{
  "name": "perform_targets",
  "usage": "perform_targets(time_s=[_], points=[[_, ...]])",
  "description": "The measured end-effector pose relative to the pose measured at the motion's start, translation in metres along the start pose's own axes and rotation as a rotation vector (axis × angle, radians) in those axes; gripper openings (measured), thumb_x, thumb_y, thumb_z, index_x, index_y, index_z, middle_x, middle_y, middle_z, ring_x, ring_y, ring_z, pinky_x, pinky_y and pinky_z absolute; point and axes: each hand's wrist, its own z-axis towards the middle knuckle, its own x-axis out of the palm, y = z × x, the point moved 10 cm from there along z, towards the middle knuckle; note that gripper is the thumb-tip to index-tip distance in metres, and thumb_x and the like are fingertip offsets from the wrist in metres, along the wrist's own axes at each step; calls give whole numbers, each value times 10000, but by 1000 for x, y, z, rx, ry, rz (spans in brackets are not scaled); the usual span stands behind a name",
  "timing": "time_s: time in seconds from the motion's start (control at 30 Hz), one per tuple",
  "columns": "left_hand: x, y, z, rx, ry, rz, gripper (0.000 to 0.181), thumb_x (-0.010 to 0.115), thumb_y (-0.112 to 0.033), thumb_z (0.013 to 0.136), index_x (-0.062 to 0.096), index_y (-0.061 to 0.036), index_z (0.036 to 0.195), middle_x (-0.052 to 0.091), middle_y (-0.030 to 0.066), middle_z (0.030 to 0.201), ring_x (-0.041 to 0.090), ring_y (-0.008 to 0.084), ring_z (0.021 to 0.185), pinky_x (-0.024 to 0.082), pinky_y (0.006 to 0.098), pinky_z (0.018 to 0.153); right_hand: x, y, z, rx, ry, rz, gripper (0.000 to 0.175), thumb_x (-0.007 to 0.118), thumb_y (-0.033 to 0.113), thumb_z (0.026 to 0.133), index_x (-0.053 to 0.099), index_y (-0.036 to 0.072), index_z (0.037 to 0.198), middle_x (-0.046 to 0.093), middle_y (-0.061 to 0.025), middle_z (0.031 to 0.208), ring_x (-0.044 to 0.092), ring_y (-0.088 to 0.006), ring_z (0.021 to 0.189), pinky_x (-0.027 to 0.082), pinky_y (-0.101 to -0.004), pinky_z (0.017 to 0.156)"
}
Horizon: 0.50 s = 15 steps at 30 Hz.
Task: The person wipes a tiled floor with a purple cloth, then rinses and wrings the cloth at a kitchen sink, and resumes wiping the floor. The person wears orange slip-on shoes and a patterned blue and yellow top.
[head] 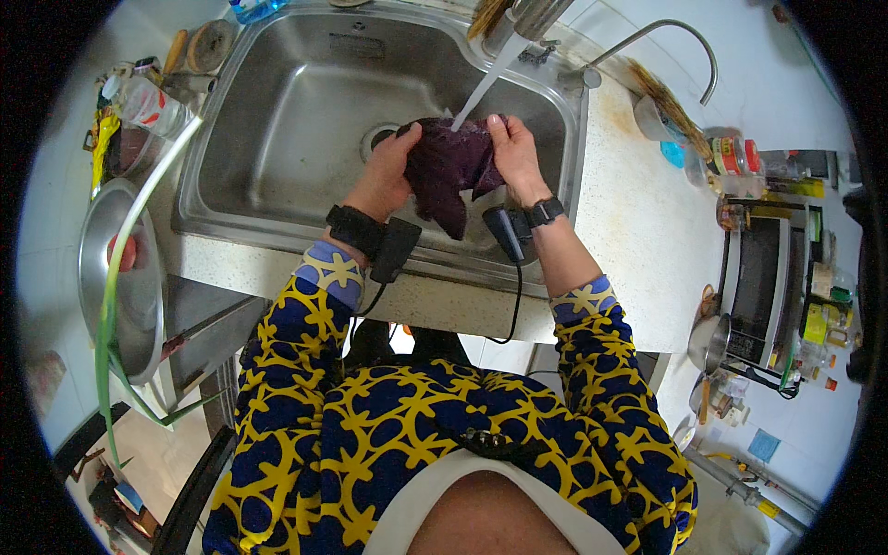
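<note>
A dark maroon cloth [447, 163] is stretched between my two hands over the stainless steel sink [291, 139]. My left hand [392, 166] grips its left side, thumb on top, close to the drain [378, 139]. At the right side, my right hand [517, 156] pinches the cloth with the thumb uppermost. Water runs from the faucet [538, 17] in a stream [489, 83] onto the cloth's upper part. The lower corners of the cloth hang down. Both wrists carry black straps with small devices and cables.
Left of the sink are a plastic bottle [149, 107], a metal basin [94, 277] holding a round red item [123, 253], and a long green onion [132, 215]. A thin curved tap [704, 52] rises at the right rear. Jars [735, 156] and a microwave [760, 284] stand farther right.
</note>
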Motion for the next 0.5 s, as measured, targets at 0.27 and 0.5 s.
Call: perform_targets(time_s=[0.27,0.5], points=[[-40,-25,-4,69,-228,492,374,562,-346,873,547,-34,1079,609,82,985,599,198,815,500,306,673,0,26,-14,251,167,647,271,495,285,931,577,32,877,622,-41,819,585,-120,711,486,-256,659],[-44,1,-2,112,-145,911,631,567,-428,848,342,-54,1304,488,136,1220,495,257,1089,447,410,858,20,51,-22,246,328,853,306,482,323,930,582,33,922,631,-42,869,597,-125,751,497,-270,696]])
